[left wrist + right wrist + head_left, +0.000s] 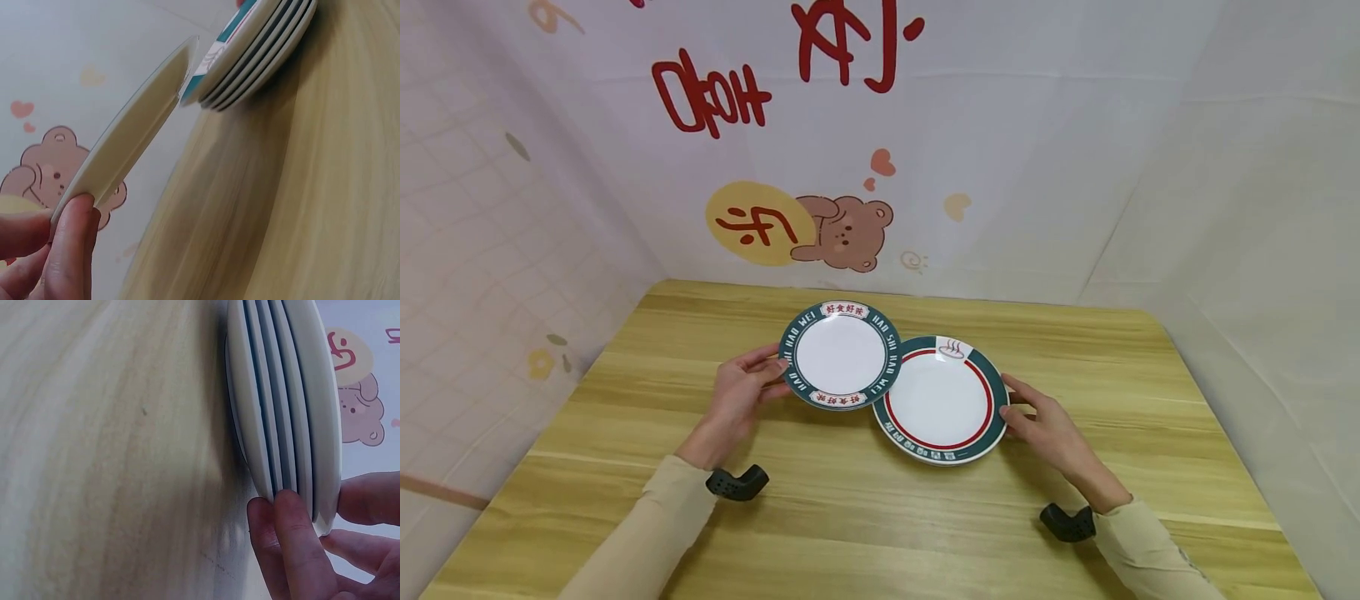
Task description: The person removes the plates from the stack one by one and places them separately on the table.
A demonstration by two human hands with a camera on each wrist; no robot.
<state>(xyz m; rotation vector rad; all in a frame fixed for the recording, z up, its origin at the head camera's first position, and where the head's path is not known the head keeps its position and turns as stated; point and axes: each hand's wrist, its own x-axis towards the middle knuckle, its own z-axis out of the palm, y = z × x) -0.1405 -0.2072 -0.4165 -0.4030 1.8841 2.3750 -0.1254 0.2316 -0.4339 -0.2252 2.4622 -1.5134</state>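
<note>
My left hand [737, 392] pinches the left rim of a small white plate [841, 355] with a dark green lettered border. In the left wrist view this plate [128, 125] is tilted and off the table, thumb on one face and fingers on the other. Its right edge overlaps, in the head view, a larger plate [936, 400] with a red ring and green rim. That larger plate tops a stack of several plates [284, 406]. My right hand [1045, 429] grips the stack's right edge, thumb at the top rim and fingers along the lower rims. Whether the stack touches the table cannot be told.
A wood-grain table [865, 533] lies beneath both hands. Behind it hangs a white cloth backdrop [1037, 150] with red characters and a printed bear [850, 237]; pale cloth also stands at both sides. A black strap-like device [737, 483] sits at each wrist.
</note>
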